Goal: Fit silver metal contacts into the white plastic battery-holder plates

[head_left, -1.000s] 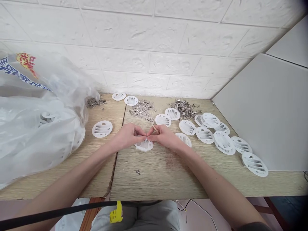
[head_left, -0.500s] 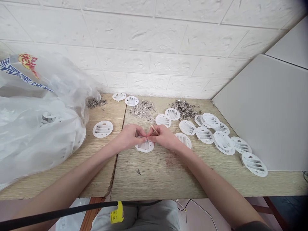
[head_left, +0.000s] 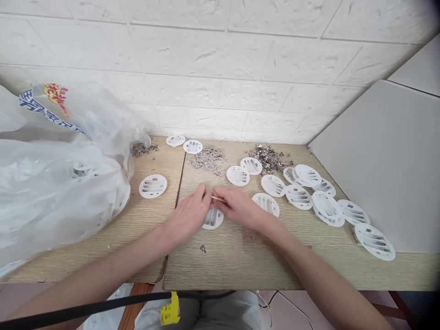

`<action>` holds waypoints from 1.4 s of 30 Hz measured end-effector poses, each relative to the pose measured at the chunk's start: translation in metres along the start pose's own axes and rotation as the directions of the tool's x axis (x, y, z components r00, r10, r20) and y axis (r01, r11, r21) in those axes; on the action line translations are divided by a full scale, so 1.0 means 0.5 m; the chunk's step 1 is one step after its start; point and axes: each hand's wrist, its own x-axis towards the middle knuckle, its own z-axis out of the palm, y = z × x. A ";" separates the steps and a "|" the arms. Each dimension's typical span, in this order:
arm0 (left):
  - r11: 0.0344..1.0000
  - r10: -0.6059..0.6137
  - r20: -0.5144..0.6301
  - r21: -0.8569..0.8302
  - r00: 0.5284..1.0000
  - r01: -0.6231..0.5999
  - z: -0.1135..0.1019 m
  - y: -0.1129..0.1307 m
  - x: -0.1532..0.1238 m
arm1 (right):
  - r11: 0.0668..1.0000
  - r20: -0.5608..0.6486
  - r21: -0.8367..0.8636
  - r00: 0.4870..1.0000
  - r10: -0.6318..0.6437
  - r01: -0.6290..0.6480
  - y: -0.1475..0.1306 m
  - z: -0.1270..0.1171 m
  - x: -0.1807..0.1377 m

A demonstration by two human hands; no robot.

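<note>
A round white plastic battery holder (head_left: 213,221) with slots lies on the table in front of me, its far part covered by my hands. My left hand (head_left: 190,211) is over its left and upper edge, fingers closed together; whatever they pinch is hidden. From the other side my right hand (head_left: 237,206) holds a thin wooden stick (head_left: 218,199), which points left toward my left fingertips. Both hands' fingertips almost meet above the far rim. Nearer to me, a small metal contact piece (head_left: 203,248) lies on the wood.
Several similar white holders (head_left: 299,197) spread to the right, some overlapping. Behind are piles of small metal pieces (head_left: 209,158) and darker metal parts (head_left: 270,158). A big translucent plastic bag (head_left: 62,183) bulges at left. A grey panel (head_left: 385,174) stands at right; a black cable (head_left: 103,305) crosses in front.
My left hand has turned, its back now upward and fingers further over the holder's far edge. The holder sits slightly rotated between my hands. The whole view has shifted a little.
</note>
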 end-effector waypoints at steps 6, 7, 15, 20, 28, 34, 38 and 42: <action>0.946 0.034 -0.098 -0.318 0.995 -0.064 -0.012 -0.033 0.011 | 0.997 -0.045 0.052 0.997 0.064 -0.062 -0.007 -0.001 -0.003; 0.901 0.033 -0.108 -0.427 0.994 -0.076 -0.017 -0.041 0.014 | 0.996 -0.072 0.066 0.995 0.063 -0.058 -0.009 -0.001 -0.004; 0.707 -0.068 -0.355 -0.676 0.932 -0.206 -0.035 -0.060 0.021 | 0.976 -0.431 -0.148 0.877 -0.211 0.162 0.000 -0.007 -0.016; 0.867 0.174 -0.686 -0.233 0.707 -0.440 -0.037 -0.060 0.015 | 0.903 -0.490 -0.347 0.773 -0.404 0.252 0.005 -0.005 -0.020; 0.882 0.265 -0.683 -0.114 0.681 -0.457 -0.038 -0.062 0.011 | 0.838 -0.475 -0.452 0.713 -0.516 0.305 -0.001 -0.004 -0.026; 0.849 0.362 -0.623 -0.086 0.693 -0.521 -0.032 -0.077 0.011 | 0.815 -0.476 -0.461 0.677 -0.561 0.352 -0.007 -0.005 -0.024; 0.845 0.254 -0.593 -0.248 0.764 -0.474 -0.041 -0.068 0.013 | 0.843 -0.475 -0.407 0.707 -0.524 0.351 -0.003 -0.006 -0.019; 0.818 -0.065 -0.500 -0.523 0.864 -0.241 -0.075 -0.077 0.018 | 0.894 -0.543 -0.364 0.721 -0.431 0.260 0.025 -0.046 -0.012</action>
